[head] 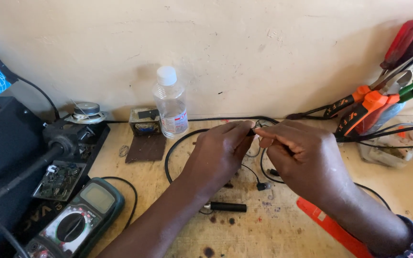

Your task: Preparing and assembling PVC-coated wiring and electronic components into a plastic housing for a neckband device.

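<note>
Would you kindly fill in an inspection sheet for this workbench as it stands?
Surface: wooden bench, stained and scuffed.
Job's things: thin black wire pinched between both hands.
Clutter: clear bottle, multimeter, circuit board, black plug, orange-handled pliers in a tool holder.
Grippers: left hand and right hand, fingers meeting on the wire.
Cables: black cable looping under the hands.
Surroundings: cream wall behind.
</note>
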